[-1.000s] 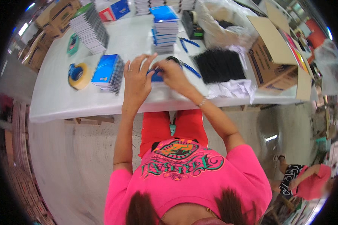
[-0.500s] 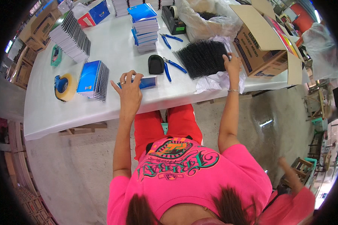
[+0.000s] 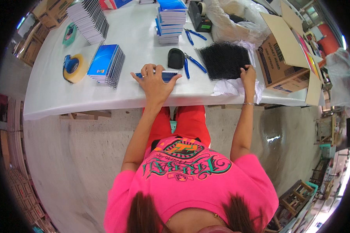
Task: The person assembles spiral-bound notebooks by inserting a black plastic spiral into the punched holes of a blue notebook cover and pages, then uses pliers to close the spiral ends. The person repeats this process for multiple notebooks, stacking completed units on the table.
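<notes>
My left hand is spread over a small blue notepad near the table's front edge. Its fingers bend over the pad's far side, and the thumb sticks out past the right end. The hand hides much of the pad. At the right, my right hand pinches at the near right edge of a pile of black spiral binding coils; the coil between its fingertips is barely visible. Crumpled white paper lies under the coils. Between the hands are a black open-topped holder and blue-handled pliers.
To the left stand spiral-bound blue notebooks, a tape roll and a tall notebook stack. Farther back are another notebook stack, a second pair of pliers and a tape dispenser. An open cardboard box is at right.
My right hand has come nearer along the coils' right edge. My left hand has shifted slightly right over the notepad. The view has shifted, and another person's arm at lower right is gone.
</notes>
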The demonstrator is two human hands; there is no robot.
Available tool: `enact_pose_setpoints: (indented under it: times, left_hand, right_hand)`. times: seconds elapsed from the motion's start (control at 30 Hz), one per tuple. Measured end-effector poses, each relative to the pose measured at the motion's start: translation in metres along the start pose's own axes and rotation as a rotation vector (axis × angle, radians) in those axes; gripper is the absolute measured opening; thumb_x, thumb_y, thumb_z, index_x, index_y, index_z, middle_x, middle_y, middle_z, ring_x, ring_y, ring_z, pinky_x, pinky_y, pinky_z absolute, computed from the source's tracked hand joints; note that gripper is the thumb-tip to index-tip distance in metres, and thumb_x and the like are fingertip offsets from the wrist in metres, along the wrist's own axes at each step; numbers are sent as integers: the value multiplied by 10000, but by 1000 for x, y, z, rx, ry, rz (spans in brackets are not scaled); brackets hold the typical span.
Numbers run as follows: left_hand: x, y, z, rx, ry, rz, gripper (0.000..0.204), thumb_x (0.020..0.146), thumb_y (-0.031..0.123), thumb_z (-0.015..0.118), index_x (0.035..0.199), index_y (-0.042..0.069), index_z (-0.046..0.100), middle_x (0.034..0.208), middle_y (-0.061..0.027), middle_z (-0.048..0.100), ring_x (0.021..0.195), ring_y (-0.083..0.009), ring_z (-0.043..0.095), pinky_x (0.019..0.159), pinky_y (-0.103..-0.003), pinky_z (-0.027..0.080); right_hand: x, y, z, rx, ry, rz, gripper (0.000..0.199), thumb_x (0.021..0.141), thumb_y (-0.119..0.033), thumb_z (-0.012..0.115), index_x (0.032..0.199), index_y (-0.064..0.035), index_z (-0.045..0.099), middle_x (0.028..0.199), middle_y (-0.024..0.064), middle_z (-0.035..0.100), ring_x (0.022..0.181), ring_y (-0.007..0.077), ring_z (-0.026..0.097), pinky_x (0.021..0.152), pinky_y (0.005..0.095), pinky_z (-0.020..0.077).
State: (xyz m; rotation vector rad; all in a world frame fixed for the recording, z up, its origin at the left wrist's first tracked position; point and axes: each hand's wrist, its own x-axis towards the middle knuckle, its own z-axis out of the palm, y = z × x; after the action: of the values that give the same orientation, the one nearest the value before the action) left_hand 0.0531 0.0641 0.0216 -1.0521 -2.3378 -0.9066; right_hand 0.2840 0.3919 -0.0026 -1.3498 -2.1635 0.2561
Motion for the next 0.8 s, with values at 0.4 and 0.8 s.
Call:
enact_pose_setpoints:
  times: [0.4,0.8]
  left_hand:
    - [1,3,6,-10,-10,-25,509,718,523,781,994,114,655,1160,-71,516,1213,-298,414,1007,-768,193]
    - [2,2,8,-45,-34,-29,476,690,463,793,995,128,643,1134,-55,520,1208,-298,431,981,-772,247]
  right_hand:
    - [1,-14,-8,133,54,111,251,784,-140,756,1013,-56,699,870,119,692,831,294,660,797,411,504]
    - [-20,-80,-58,719,164,-49,216,909,-95,673,1106,-29,731,1005,90,711,885,138,623,803,277,487]
